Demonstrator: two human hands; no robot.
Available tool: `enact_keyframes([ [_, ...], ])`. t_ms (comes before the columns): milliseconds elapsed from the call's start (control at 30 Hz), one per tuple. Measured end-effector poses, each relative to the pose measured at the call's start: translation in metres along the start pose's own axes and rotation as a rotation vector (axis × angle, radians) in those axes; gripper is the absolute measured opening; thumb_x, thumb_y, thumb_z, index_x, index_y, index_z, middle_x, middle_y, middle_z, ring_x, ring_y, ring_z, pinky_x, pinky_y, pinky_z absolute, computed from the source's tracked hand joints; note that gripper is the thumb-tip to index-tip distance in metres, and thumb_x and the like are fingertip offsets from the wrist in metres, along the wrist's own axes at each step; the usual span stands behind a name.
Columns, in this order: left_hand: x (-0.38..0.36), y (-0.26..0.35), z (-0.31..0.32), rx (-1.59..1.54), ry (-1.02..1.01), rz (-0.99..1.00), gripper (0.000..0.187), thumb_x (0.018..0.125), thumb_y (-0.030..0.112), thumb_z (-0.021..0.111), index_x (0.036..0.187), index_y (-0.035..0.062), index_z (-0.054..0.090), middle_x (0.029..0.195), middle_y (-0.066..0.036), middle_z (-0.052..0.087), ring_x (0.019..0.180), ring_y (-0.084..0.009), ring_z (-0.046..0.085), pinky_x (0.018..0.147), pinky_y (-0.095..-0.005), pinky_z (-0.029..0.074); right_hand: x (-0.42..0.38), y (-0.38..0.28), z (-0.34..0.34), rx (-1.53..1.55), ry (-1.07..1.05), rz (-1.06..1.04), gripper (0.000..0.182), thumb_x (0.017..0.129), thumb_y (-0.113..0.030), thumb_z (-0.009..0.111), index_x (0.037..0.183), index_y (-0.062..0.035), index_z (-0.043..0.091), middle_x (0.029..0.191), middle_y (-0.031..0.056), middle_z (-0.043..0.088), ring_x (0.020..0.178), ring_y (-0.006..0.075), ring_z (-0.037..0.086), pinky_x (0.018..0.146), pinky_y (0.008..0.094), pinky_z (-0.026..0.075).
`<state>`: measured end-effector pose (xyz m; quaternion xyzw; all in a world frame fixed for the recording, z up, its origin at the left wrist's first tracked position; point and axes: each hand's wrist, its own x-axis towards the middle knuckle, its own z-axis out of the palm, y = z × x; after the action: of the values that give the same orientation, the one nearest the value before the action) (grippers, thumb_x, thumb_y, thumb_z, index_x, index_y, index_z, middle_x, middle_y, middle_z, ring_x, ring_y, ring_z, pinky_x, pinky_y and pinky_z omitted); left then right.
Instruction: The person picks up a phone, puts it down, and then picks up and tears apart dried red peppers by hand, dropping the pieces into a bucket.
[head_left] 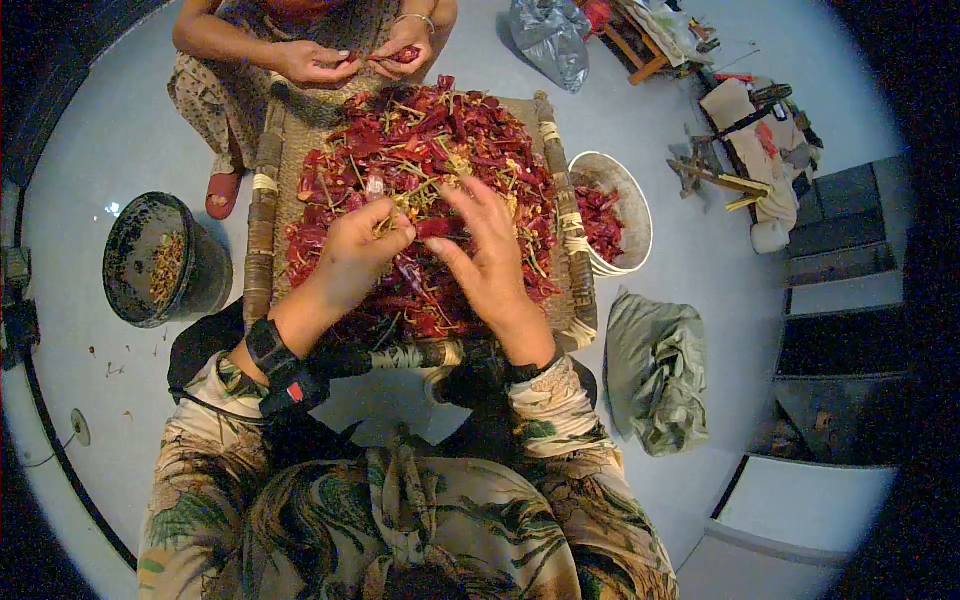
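A heap of dried red chilies (440, 130) with pale stems covers a woven tray (288, 165) with a wrapped rim in front of me. Over the heap, my left hand (362, 245) is closed in a pinch, thumb against fingers, on the stem end of a dried chili (436, 228). My right hand (488, 255) is beside it with thumb and fingers apart, the thumb tip right at that chili's body. Straps circle both my wrists.
Across the tray, another person's hands (350, 65) hold a dried chili. A black bucket (205, 270) with yellowish bits stands left; a white bucket (640, 215) with red chilies stands right. A grey-green sack (655, 370) and a grey plastic bag (552, 45) lie on the floor.
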<state>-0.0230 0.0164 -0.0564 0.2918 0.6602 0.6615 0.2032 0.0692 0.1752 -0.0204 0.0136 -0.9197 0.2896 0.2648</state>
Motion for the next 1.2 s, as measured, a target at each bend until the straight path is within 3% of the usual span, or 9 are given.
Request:
enact_keyframes([
  [167,-0.002,0.01,0.0,0.22,0.017,0.155,0.013,0.083,0.011,0.058,0.082,-0.0005,0.051,0.072,-0.007,0.051,0.067,-0.0151,0.048,0.061,-0.0286,0.04,-0.012,0.007,0.016,0.151,-0.082,0.035,0.018,0.08,-0.014,0.063,0.092,-0.0015,0.06,0.089,0.0138,0.061,0.089,0.0316,0.057,0.08,0.0392,0.045],
  [267,-0.003,0.014,0.002,0.25,0.059,0.184,0.014,0.082,0.011,0.058,0.084,-0.0017,0.052,0.075,-0.012,0.053,0.07,-0.0219,0.052,0.064,-0.0317,0.042,-0.014,0.003,0.018,0.253,-0.034,0.15,0.014,0.082,-0.014,0.061,0.086,-0.0006,0.059,0.08,0.0137,0.06,0.078,0.0306,0.058,0.07,0.0363,0.046],
  [433,-0.004,0.02,0.005,0.303,0.144,0.23,0.016,0.081,0.011,0.059,0.087,-0.0018,0.054,0.08,-0.015,0.055,0.077,-0.0287,0.057,0.069,-0.0351,0.044,-0.015,-0.009,0.017,0.436,-0.076,0.323,0.014,0.086,-0.015,0.058,0.085,-0.0003,0.057,0.077,0.011,0.059,0.074,0.0211,0.057,0.068,0.0311,0.044],
  [667,-0.01,0.03,0.01,0.215,0.177,0.19,0.013,0.082,0.01,0.059,0.09,0.0006,0.054,0.083,-0.013,0.06,0.078,-0.0255,0.059,0.072,-0.0318,0.046,-0.015,-0.015,0.017,0.576,-0.091,0.388,0.014,0.086,-0.013,0.059,0.082,-0.0003,0.055,0.074,0.0053,0.056,0.072,0.0127,0.052,0.068,0.027,0.042],
  [833,-0.006,0.015,0.012,0.077,0.203,0.231,0.009,0.083,0.009,0.059,0.085,0.002,0.053,0.076,-0.005,0.059,0.067,-0.0177,0.056,0.064,-0.029,0.046,-0.018,-0.013,0.02,0.6,-0.078,0.336,0.01,0.084,-0.009,0.059,0.081,-0.0001,0.055,0.076,0.0061,0.056,0.073,0.0141,0.053,0.069,0.0273,0.043],
  [933,-0.006,0.012,0.008,-0.332,0.109,-0.086,0.007,0.083,0.007,0.059,0.082,0.005,0.052,0.07,-0.001,0.054,0.058,-0.011,0.048,0.053,-0.0243,0.039,-0.016,-0.017,0.018,0.628,-0.079,0.313,0.009,0.083,-0.007,0.059,0.082,0.0005,0.055,0.078,0.0075,0.056,0.075,0.0162,0.054,0.07,0.0279,0.043],
  [1033,-0.007,0.013,0.005,-0.588,0.052,-0.214,0.008,0.084,0.007,0.058,0.082,0.0069,0.051,0.066,0.001,0.049,0.051,-0.0071,0.038,0.047,-0.0213,0.03,-0.015,-0.016,0.016,0.609,-0.087,0.253,0.008,0.082,-0.005,0.059,0.083,0.0012,0.056,0.082,0.0097,0.058,0.08,0.0198,0.057,0.074,0.0292,0.044],
  [1167,0.014,0.018,-0.041,-0.657,0.283,-0.145,0.006,0.086,0.007,0.056,0.082,0.0065,0.051,0.063,0.003,0.044,0.049,-0.005,0.034,0.046,-0.0212,0.027,-0.023,-0.007,0.016,0.536,-0.038,0.154,0.008,0.081,-0.004,0.059,0.087,0.0017,0.057,0.089,0.0127,0.061,0.089,0.0252,0.059,0.081,0.0317,0.045],
  [1200,0.017,0.023,-0.049,-0.685,0.242,-0.139,0.006,0.085,0.007,0.056,0.082,0.0063,0.051,0.063,0.003,0.045,0.049,-0.0051,0.034,0.046,-0.0211,0.029,-0.021,-0.007,0.015,0.537,-0.022,0.137,0.009,0.081,-0.003,0.059,0.088,0.0016,0.058,0.091,0.0131,0.061,0.09,0.0259,0.059,0.082,0.0323,0.045],
])
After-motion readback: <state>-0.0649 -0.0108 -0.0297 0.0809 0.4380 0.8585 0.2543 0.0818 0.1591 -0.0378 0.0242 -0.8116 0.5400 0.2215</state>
